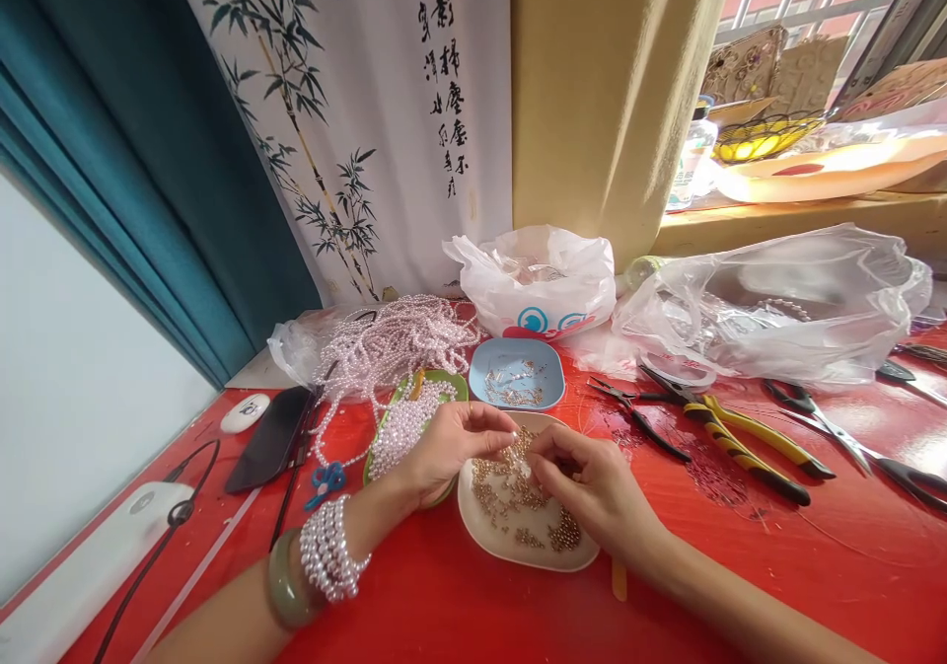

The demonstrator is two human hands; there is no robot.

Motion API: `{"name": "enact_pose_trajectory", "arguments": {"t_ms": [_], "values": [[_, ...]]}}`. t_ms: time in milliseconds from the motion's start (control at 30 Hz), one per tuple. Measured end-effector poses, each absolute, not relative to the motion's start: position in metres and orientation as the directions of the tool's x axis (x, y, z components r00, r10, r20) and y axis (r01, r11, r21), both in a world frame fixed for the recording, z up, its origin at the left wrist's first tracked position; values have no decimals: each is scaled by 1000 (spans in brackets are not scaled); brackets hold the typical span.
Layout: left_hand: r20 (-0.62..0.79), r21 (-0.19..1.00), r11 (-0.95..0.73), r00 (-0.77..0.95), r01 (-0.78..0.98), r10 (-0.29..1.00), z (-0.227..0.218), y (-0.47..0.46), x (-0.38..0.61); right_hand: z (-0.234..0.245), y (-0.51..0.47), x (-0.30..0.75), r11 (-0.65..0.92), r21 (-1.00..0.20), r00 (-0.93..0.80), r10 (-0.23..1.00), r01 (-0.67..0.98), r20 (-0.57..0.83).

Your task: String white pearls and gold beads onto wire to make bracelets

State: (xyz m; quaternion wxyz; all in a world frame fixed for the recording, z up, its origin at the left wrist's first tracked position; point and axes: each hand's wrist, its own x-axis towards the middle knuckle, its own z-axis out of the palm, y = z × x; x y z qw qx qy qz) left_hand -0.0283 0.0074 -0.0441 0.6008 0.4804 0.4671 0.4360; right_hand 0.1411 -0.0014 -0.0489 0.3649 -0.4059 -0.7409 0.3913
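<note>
My left hand (455, 449) and my right hand (584, 479) meet over a cream plate (480, 538) of small gold beads (529, 538). Thumb and forefinger of the left hand are pinched together, with a tiny pale spot at their tips. The right hand's fingers are curled and pinched as well. What either holds is too small to make out. A pearl bracelet (329, 551) and a jade bangle (290, 577) circle the left wrist. Under the left hand, a green dish (453, 388) holds loose white pearl beads (406, 427).
Behind the plate stands a blue dish (480, 373) with small metal pieces. Pearl strands (400, 338) are heaped at back left, near a phone (270, 442). Pliers (747, 447), smaller pliers (643, 417) and scissors (836, 432) lie right. Plastic bags (533, 279) line the back.
</note>
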Motion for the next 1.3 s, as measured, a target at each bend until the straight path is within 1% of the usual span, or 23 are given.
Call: {"name": "enact_pose_trajectory", "arguments": {"t_ms": [333, 533, 667, 767, 867, 933, 1000, 1067, 1133, 1200, 1300], "values": [[-136, 982, 162, 222, -102, 965, -42, 4, -26, -50, 0, 142, 382, -863, -423, 877, 329, 227], [-108, 993, 113, 208, -13, 972, -40, 3, -23, -49, 2, 141, 332, -886, -419, 890, 324, 180], [-31, 999, 26, 178, 30, 984, -37, 1, -22, -47, 4, 141, 335, -902, -456, 870, 274, 185], [49, 996, -61, 186, 61, 981, -32, -1, -22, -46, 5, 140, 340, -891, -442, 877, 302, 185], [135, 982, -156, 189, 103, 973, -27, -3, -24, -44, 6, 141, 393, -857, -432, 872, 334, 232], [194, 964, -223, 193, 143, 962, -25, -3, -26, -42, 5, 142, 427, -847, -432, 860, 315, 273], [242, 944, -278, 198, 177, 950, -25, -4, -26, -42, 5, 142, 422, -861, -428, 859, 283, 281], [271, 931, -308, 197, 194, 942, -26, -5, -26, -43, 6, 143, 382, -887, -421, 871, 260, 252], [270, 930, -307, 190, 200, 944, -26, -5, -26, -45, 7, 143, 338, -906, -414, 885, 255, 214], [224, 945, -254, 158, 207, 962, -26, -5, -26, -47, 9, 144, 321, -912, -385, 899, 256, 208], [136, 952, -164, 123, 260, 983, -26, -4, -26, -47, 12, 146, 371, -898, -265, 914, 238, 308]]}}
